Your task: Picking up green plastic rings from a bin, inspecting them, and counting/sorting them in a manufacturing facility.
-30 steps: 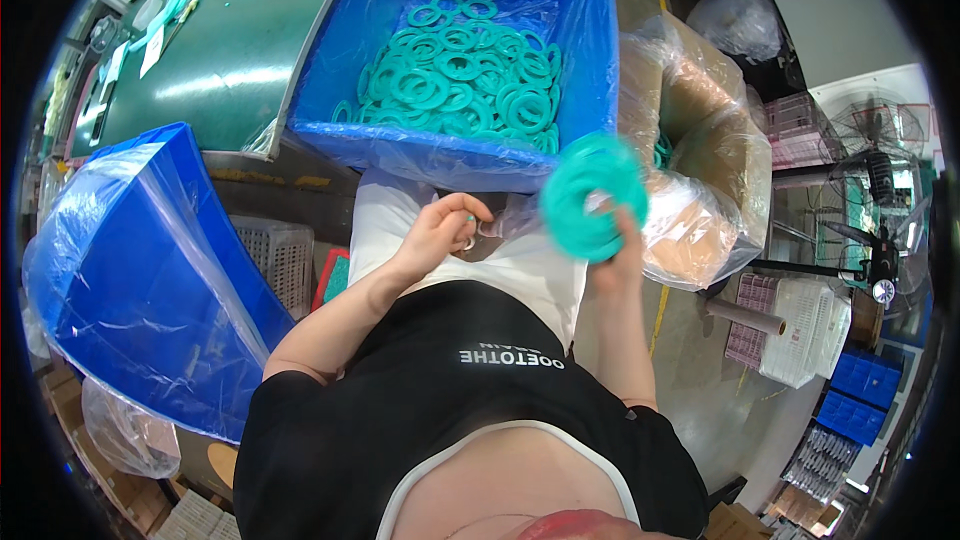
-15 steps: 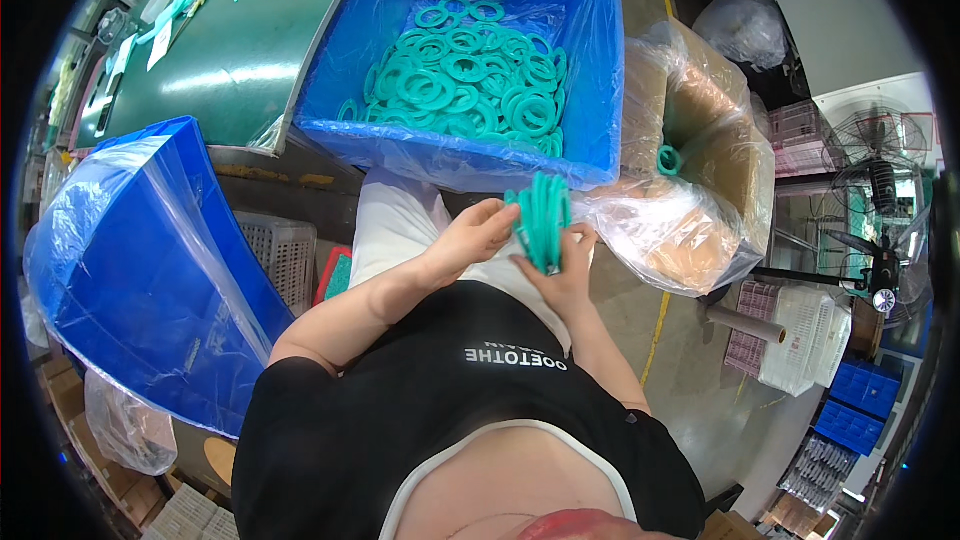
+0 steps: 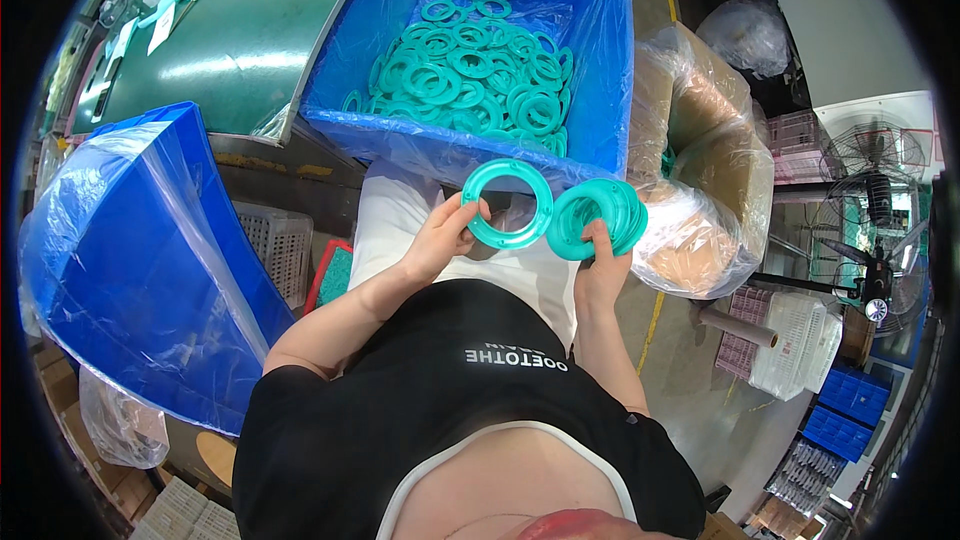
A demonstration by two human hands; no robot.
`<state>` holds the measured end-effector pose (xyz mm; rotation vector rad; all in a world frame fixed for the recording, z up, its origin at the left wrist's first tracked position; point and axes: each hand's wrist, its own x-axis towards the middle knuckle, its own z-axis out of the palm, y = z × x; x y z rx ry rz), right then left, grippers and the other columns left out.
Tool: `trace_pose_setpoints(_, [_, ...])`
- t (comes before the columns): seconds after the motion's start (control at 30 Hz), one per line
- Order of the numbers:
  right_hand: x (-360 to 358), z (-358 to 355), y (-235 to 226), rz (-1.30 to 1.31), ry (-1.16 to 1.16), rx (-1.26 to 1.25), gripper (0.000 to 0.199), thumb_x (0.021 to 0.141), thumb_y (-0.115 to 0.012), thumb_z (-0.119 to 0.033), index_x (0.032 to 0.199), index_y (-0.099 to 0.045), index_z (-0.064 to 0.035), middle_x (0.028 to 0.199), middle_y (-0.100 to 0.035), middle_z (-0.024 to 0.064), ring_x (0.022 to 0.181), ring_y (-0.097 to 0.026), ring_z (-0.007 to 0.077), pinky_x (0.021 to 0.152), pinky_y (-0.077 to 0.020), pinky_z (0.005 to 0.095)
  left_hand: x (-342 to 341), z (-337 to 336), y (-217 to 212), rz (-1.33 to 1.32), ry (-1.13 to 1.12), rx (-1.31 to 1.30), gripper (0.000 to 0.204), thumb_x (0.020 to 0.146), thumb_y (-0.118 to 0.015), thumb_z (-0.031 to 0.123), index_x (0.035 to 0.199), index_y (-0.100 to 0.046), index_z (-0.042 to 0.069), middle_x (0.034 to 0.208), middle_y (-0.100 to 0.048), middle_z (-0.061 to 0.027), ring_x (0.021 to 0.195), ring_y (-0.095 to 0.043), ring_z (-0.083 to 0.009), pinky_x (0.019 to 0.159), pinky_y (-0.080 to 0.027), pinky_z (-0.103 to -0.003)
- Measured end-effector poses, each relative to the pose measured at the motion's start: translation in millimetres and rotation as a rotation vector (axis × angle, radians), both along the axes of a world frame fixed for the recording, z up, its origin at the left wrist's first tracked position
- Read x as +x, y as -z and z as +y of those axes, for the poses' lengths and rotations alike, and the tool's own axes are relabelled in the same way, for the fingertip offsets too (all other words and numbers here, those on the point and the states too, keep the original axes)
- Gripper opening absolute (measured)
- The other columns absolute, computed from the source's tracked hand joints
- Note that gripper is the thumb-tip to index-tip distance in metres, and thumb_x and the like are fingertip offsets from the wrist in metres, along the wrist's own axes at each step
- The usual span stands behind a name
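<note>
My left hand pinches one teal plastic ring by its left edge, its flat face turned up toward me. Just to the right, my right hand grips a stack of the same rings, thumb inside the opening and fingers hidden underneath. The single ring and the stack are side by side, close together. Beyond both hands, many loose teal rings lie heaped in a blue bin lined with clear plastic.
A cardboard box with a clear plastic liner stands right of the bin. Another blue bin, tilted, is at my left, near a grey crate. A green table is at far left; a fan stands far right.
One ring has come away from the stack into my left hand. The stack in my right hand has turned from edge-on to face-up and moved right.
</note>
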<state>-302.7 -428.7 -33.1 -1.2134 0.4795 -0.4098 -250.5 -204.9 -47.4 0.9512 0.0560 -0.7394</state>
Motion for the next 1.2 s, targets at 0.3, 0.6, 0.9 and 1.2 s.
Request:
trace_pose_setpoints(0.3, [-12, 28, 2, 0.215, -0.416, 0.194, 0.049, 0.077, -0.072, -0.009, 0.119, -0.049, 0.0011, 0.104, -0.060, 0.0067, 0.093, -0.059, 0.0165, 0.087, -0.0458, 0.0317, -7, 6, -4, -0.100, 0.114, 0.021, 0.022, 0.098, -0.045, 0.031, 0.094, -0.056, 0.012, 0.076, -0.049, 0.0083, 0.057, -0.035, -0.0003, 0.050, -0.028, -0.017])
trace_pose_setpoints(0.6, [-8, 32, -2, 0.174, -0.348, 0.145, 0.040, 0.079, -0.072, -0.010, 0.113, -0.054, -0.0010, 0.101, -0.061, 0.0053, 0.090, -0.058, 0.0140, 0.082, -0.0459, 0.0292, -3, 16, 7, 0.003, 0.243, -0.118, 0.025, 0.099, -0.045, 0.028, 0.112, -0.054, 0.009, 0.087, -0.056, 0.0046, 0.067, -0.043, 0.0010, 0.051, -0.030, -0.016])
trace_pose_setpoints(0.9, [-9, 36, 13, 0.116, -0.094, 0.292, 0.039, 0.085, -0.067, -0.017, 0.117, -0.052, -0.0011, 0.109, -0.059, 0.0066, 0.095, -0.058, 0.0143, 0.085, -0.0451, 0.0292, -14, -4, 2, 0.003, 0.207, 0.103, 0.028, 0.098, -0.046, 0.031, 0.092, -0.058, 0.006, 0.077, -0.055, 0.0038, 0.062, -0.040, -0.0017, 0.054, -0.031, -0.017])
trace_pose_setpoints(1.2, [-1, -5, 3, 0.317, -0.604, 0.155, 0.043, 0.073, -0.075, -0.019, 0.109, -0.057, -0.0027, 0.088, -0.062, 0.0011, 0.071, -0.056, 0.0051, 0.058, -0.0421, 0.0188, 0, -9, -19, -0.151, 0.210, 0.207, 0.036, 0.099, -0.043, 0.034, 0.088, -0.060, 0.005, 0.075, -0.055, 0.0020, 0.068, -0.049, -0.0056, 0.063, -0.041, -0.022])
